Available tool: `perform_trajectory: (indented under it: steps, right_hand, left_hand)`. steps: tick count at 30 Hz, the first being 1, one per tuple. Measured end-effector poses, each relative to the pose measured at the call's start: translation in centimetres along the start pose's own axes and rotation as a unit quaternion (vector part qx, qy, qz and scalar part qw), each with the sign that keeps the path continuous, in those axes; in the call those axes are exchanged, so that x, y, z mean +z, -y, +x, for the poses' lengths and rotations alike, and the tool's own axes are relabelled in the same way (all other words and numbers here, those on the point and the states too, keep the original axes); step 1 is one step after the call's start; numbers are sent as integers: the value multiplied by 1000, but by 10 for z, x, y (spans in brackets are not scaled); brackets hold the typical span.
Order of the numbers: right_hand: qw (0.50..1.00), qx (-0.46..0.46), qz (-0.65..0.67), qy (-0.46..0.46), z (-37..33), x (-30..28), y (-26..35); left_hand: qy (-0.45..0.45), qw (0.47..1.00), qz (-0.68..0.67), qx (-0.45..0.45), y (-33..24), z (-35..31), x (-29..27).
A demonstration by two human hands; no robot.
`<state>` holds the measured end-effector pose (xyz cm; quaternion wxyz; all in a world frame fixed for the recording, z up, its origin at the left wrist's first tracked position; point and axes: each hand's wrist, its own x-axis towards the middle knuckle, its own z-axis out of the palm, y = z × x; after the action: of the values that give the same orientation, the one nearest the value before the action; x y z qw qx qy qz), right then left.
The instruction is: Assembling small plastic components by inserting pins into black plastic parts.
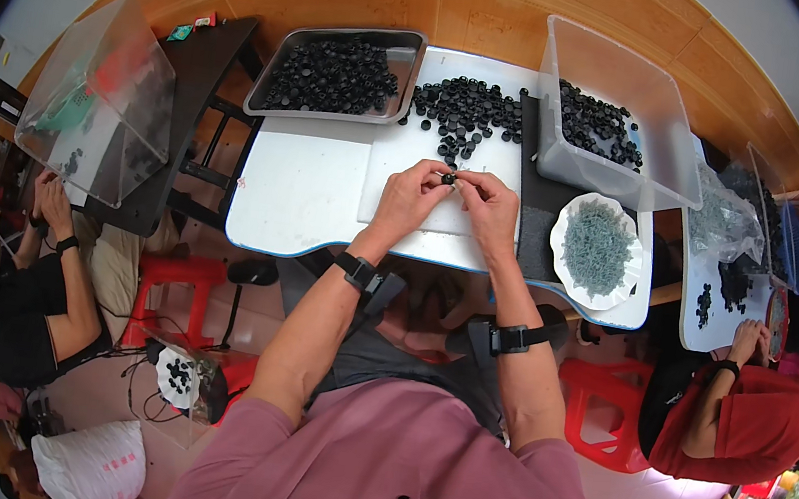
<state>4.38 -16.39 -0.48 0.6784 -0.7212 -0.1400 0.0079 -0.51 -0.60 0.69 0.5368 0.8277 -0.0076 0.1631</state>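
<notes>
Over the near end of a loose heap of small black round caps (469,107), both my hands meet in front of me. My left hand (410,196) is closed in a pinch on one small black cap (448,178). From the other side my right hand (489,211) pinches at the same cap, fingertips nearly touching the left ones. Whether a smaller piece is between the fingers cannot be made out. Beneath lies a white board (399,174) on the white table (297,186). To the right, a white scalloped dish (563,233) holds many tiny grey-green translucent pieces (600,248).
A metal tray (255,101) of black caps stands back left, a clear plastic bin (635,69) with more at back right. A black mat (540,202) lies beside the dish. People sit at tables on both sides; red stools (606,408) stand near.
</notes>
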Motion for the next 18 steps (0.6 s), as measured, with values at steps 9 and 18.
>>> perform_trajectory:
  steps: [9, 18]
  right_hand:
    - [999, 23, 25, 1, 0, 3, 0]
    - [999, 29, 23, 7, -1, 2, 2]
  left_hand:
    - [15, 1000, 3, -17, -1, 1, -3]
    - [26, 999, -5, -32, -4, 0, -3]
